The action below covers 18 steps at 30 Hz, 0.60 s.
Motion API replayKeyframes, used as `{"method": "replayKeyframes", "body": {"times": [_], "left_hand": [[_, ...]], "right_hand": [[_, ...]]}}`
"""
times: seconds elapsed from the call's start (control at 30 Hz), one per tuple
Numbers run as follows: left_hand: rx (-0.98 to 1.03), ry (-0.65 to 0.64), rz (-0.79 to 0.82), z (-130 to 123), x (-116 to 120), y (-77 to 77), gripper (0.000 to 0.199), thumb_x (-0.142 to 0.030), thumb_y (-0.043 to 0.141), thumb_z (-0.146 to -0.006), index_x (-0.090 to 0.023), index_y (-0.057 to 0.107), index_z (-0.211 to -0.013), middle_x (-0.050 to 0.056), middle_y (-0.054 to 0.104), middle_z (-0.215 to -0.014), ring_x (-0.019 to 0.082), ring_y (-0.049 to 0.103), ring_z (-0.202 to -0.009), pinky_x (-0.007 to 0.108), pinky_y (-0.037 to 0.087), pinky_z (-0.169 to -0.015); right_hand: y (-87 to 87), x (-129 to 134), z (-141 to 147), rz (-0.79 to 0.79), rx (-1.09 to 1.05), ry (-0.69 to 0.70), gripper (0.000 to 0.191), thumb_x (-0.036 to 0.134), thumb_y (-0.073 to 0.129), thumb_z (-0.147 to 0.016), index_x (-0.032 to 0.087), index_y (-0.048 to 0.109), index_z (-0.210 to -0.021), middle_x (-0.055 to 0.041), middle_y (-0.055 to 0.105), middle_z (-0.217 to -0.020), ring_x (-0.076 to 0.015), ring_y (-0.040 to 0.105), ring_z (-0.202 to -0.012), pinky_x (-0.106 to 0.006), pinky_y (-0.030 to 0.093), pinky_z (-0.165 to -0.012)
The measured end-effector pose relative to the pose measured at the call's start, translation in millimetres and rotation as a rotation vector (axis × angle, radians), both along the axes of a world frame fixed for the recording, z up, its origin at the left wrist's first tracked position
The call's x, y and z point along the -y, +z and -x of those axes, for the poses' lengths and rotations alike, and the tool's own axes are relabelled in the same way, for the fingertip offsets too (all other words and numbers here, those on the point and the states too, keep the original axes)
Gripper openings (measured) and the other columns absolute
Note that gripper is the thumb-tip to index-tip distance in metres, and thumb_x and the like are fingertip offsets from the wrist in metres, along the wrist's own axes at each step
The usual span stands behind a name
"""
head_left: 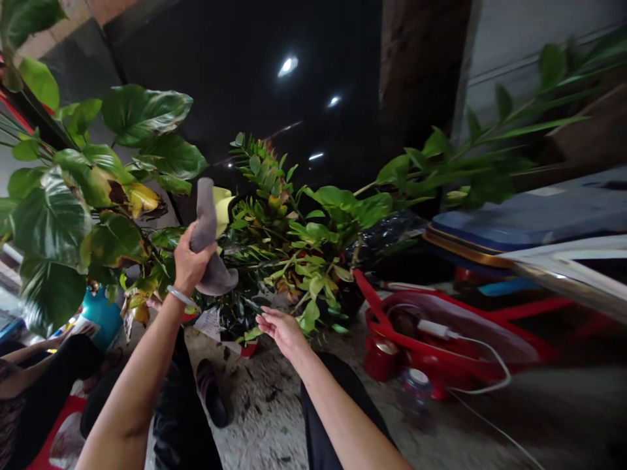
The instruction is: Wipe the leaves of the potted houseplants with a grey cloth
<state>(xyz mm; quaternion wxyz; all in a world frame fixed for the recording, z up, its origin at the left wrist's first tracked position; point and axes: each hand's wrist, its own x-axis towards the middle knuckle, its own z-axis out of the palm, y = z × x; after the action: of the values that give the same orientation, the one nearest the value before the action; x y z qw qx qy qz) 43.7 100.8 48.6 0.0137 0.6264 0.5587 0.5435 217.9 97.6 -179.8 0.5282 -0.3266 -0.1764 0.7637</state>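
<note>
My left hand [191, 261], with a bangle at its wrist, is wrapped round a grey cloth [214, 277] that stands up above and hangs below the fist. Just behind the cloth is something yellow [224, 207]. Lower and to the right, my right hand [284, 329] is held palm up with its fingers partly spread, and nothing shows in it. Its fingertips are close to the leaves of a green potted plant [311, 287]. Large leaves with some yellow and brown patches [115, 238] hang to the left of my left hand.
At the right are a red basin-like seat [470, 365] holding a white charger [434, 328] with a cable, and a clear bottle [417, 385]. A dark slipper [211, 391] lies on the littered floor. Another person's arm [24, 372] shows at the lower left, near a turquoise container [102, 313].
</note>
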Motion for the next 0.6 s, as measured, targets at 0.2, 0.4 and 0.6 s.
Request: {"method": "replayKeyframes", "body": {"times": [0.2,0.4,0.6], "left_hand": [[-0.200,-0.288,0.489,-2,38,-82.5,0.053,-0.009,0.080,-0.061,-0.023,0.078,-0.112,0.004,0.079,-0.107,0.032,0.074,-0.101,0.046,0.059,-0.094],[0.011,-0.284,0.267,12,39,-13.1,0.057,-0.020,0.079,-0.068,-0.020,0.074,-0.126,0.005,0.076,-0.120,0.030,0.071,-0.111,0.044,0.054,-0.103],[-0.265,0.085,0.169,2,19,-25.0,0.067,-0.014,0.075,-0.075,-0.008,0.063,-0.141,0.019,0.068,-0.131,0.036,0.065,-0.121,0.050,0.050,-0.107]], "right_hand": [[-4.0,1,-2,0.017,0.017,-0.017,0.022,0.002,0.081,-0.056,0.020,0.072,-0.066,-0.0025,0.076,-0.058,-0.0206,0.075,-0.055,-0.025,0.061,-0.051],[-2.6,-1,-2,0.018,0.032,-0.016,0.022,0.002,0.080,-0.057,0.017,0.075,-0.072,-0.0052,0.078,-0.062,-0.0211,0.077,-0.060,-0.027,0.062,-0.056],[2.9,3,0,-0.007,0.040,-0.017,0.023,0.005,0.082,-0.058,0.017,0.077,-0.077,-0.0045,0.078,-0.063,-0.0205,0.078,-0.064,-0.027,0.063,-0.061]]}}
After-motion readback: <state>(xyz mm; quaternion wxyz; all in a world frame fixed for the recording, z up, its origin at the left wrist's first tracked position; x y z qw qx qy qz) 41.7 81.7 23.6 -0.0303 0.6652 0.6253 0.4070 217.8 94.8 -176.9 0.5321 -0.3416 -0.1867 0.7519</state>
